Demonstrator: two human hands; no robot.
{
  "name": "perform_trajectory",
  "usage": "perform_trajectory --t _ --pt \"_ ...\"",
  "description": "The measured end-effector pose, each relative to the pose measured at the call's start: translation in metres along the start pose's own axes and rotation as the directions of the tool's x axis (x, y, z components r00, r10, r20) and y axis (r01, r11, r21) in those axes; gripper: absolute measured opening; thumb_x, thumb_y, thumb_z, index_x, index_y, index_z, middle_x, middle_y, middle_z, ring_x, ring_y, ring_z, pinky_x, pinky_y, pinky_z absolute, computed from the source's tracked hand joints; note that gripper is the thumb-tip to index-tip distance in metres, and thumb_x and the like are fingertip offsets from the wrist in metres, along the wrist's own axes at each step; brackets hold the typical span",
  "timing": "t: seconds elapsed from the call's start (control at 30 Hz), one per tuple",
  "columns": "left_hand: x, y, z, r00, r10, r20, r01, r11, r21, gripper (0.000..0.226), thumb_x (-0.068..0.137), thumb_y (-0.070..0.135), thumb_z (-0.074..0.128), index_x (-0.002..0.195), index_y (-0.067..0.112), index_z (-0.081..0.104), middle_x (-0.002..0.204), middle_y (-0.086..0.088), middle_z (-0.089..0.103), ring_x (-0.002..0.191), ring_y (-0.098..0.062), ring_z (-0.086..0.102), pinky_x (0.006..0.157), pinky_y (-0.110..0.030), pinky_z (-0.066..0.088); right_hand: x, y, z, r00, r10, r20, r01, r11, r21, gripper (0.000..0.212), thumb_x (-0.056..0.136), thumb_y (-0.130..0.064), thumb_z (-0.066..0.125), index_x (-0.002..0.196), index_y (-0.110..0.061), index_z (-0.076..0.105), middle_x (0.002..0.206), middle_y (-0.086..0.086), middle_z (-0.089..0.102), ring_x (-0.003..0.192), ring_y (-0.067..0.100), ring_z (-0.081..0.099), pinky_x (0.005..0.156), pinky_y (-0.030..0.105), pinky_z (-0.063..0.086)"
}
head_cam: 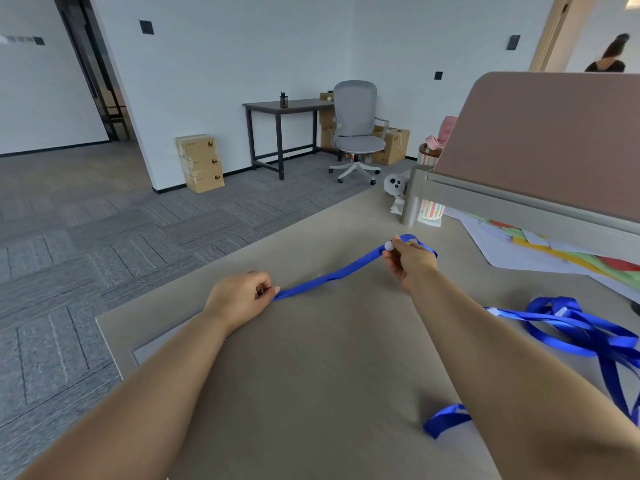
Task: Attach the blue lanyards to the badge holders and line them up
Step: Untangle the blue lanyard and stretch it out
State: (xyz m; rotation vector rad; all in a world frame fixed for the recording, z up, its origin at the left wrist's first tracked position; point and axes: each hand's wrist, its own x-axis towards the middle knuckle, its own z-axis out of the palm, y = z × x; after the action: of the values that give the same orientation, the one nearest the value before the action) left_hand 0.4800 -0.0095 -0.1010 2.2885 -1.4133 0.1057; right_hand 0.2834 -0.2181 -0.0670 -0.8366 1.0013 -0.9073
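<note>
A blue lanyard (332,276) is stretched just above the beige table (311,375) between my two hands. My left hand (242,296) pinches its near-left end between thumb and fingers. My right hand (408,263) grips the far-right end, where a small white clip (389,245) and a short blue loop stick out past the fingers. A tangled heap of more blue lanyards (581,327) lies at the table's right edge, and one strand (445,419) comes out from under my right forearm. No badge holder is plainly visible.
A brown desk divider (547,147) on a grey rail rises at the back right, with coloured paper sheets (561,254) under it. The table's left edge (110,344) drops to grey carpet. Beyond stand a grey office chair (358,133), a dark side table and cardboard boxes.
</note>
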Motion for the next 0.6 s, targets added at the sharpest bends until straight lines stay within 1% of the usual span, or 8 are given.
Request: perform_trajectory --t 0.1,0.23,0.3,0.37,0.43,0.5,0.6 --pt "0.001 -0.003 -0.001 0.999 -0.032 0.029 0.033 0.998 -0.057 0.028 0.084 0.037 0.061 0.063 0.03 0.045 0.066 0.009 0.048 0.071 -0.015 0.054 0.06 -0.025 0.038 0.006 -0.002 0.003 0.998 -0.028 -0.052 0.026 0.999 -0.037 0.02 0.087 -0.019 0.063 0.069 -0.014 0.054 0.068 0.0 0.061 0.056 0.008 0.054 0.062 0.02 0.051" --pt "0.001 -0.004 -0.001 0.999 -0.048 0.011 0.048 0.998 -0.036 0.032 0.083 0.039 0.062 0.063 0.03 0.039 0.069 0.01 0.046 0.07 -0.014 0.047 0.06 -0.025 0.033 0.015 -0.001 0.011 0.996 -0.042 -0.081 0.031 0.991 -0.132 0.02 0.088 -0.025 0.061 0.072 -0.014 0.057 0.067 -0.001 0.06 0.053 0.007 0.053 0.067 0.022 0.052" --pt "0.0 -0.003 0.0 1.0 -0.027 -0.003 0.027 0.999 0.038 0.036 0.086 0.04 0.058 0.062 0.026 0.034 0.07 0.008 0.044 0.068 -0.015 0.044 0.053 -0.027 0.028 0.018 -0.001 0.015 0.996 -0.039 -0.076 0.027 0.988 -0.152 0.019 0.089 -0.026 0.06 0.075 -0.014 0.058 0.067 -0.002 0.06 0.053 0.007 0.053 0.059 0.019 0.052" --pt "0.0 -0.001 -0.002 0.999 0.038 0.025 -0.041 0.991 0.13 0.036 0.089 0.041 0.052 0.063 0.023 0.035 0.072 0.008 0.043 0.069 -0.016 0.043 0.048 -0.024 0.025 0.021 0.0 0.02 0.998 -0.034 -0.058 0.024 0.986 -0.163 0.019 0.09 -0.026 0.059 0.074 -0.014 0.056 0.067 -0.002 0.06 0.053 0.006 0.053 0.047 0.015 0.05" --pt "0.004 0.001 -0.007 0.987 0.103 0.12 -0.124 0.975 0.182 0.034 0.091 0.044 0.047 0.067 0.021 0.04 0.076 0.007 0.043 0.073 -0.015 0.044 0.05 -0.025 0.026 0.023 -0.003 0.024 0.999 -0.042 -0.031 0.037 0.987 -0.154 0.021 0.091 -0.025 0.057 0.072 -0.015 0.054 0.068 -0.001 0.06 0.051 0.005 0.054 0.039 0.013 0.047" --pt "0.009 0.001 -0.013 0.964 0.142 0.227 -0.19 0.96 0.204 0.033 0.091 0.048 0.046 0.071 0.022 0.044 0.079 0.007 0.044 0.077 -0.014 0.045 0.052 -0.027 0.028 0.027 -0.008 0.029 0.998 -0.065 0.0 0.064 0.984 -0.168 0.02 0.091 -0.024 0.057 0.074 -0.013 0.055 0.068 0.0 0.06 0.048 0.004 0.054 0.036 0.012 0.044" --pt "0.013 0.0 -0.017 0.934 0.167 0.315 -0.241 0.947 0.211 0.03 0.088 0.049 0.051 0.074 0.023 0.045 0.08 0.008 0.043 0.078 -0.012 0.042 0.062 -0.026 0.032 0.034 -0.012 0.037 0.996 -0.085 0.041 0.092 0.972 -0.216 0.01 0.09 -0.02 0.059 0.092 -0.01 0.059 0.068 0.001 0.059 0.052 0.005 0.052 0.037 0.011 0.045"
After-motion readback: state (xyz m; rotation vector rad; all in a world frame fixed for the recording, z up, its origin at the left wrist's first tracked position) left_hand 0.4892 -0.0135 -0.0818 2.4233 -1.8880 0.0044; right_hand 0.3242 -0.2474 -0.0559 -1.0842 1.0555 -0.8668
